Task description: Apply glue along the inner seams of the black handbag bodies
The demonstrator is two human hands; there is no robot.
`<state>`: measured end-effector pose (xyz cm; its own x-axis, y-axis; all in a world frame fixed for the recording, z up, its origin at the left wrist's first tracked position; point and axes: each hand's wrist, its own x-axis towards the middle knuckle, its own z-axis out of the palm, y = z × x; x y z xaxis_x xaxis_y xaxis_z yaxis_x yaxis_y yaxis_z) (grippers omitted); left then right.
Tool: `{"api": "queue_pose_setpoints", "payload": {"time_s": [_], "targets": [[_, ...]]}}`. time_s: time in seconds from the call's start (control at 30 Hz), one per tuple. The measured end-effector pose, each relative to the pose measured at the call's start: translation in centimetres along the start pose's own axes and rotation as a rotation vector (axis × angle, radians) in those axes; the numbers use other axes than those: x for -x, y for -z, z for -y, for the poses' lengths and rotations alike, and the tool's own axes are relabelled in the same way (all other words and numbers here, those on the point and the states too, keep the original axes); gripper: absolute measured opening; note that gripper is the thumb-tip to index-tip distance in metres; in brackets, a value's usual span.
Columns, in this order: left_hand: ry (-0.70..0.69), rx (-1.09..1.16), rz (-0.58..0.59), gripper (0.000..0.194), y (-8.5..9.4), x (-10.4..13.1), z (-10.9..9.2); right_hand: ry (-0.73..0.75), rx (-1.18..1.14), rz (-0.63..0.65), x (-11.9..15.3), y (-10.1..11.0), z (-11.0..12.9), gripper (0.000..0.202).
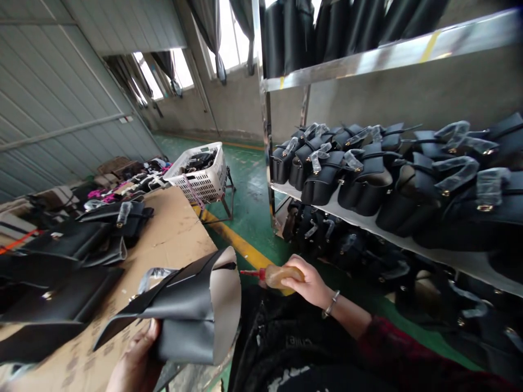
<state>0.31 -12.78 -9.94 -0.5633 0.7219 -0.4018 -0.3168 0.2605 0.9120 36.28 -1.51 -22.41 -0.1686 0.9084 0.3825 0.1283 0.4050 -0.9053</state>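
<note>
My left hand (pixel 137 354) grips a black leather bag (pixel 186 294) from below, thumb against its side. The bag lies tilted, its open end with a beige inside facing right. A clear-wrapped handle (pixel 153 279) shows on its far side. In my right hand (pixel 304 280) is a squeeze bottle (pixel 281 276) of amber liquid with a red nozzle. The fingers wrap round the bottle, and its tip points left at the bag's open rim, close to a dark slot there. Whether the tip touches the rim I cannot tell.
A cardboard-covered table (pixel 175 228) holds more black bag pieces (pixel 61 272) at left. Beyond it, a white plastic basket (pixel 204 185) sits on a metal stand. On the right, a metal rack (pixel 327 204) carries rows of black bags (pixel 363 179) with wrapped handles.
</note>
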Motion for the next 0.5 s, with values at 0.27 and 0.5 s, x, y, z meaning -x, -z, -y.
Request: {"api": "queue_pose_setpoints", "payload": {"time_s": [0.27, 0.5], "targets": [[0.096, -0.035, 0.005, 0.041, 0.6, 0.6, 0.0, 0.082, 0.005, 0.098, -2.1, 0.0, -0.6, 0.017], [0.101, -0.037, -0.047, 0.041, -0.4, 1.2, -0.7, 0.098, 0.004, 0.168, -2.6, 0.0, -1.1, 0.017]]}}
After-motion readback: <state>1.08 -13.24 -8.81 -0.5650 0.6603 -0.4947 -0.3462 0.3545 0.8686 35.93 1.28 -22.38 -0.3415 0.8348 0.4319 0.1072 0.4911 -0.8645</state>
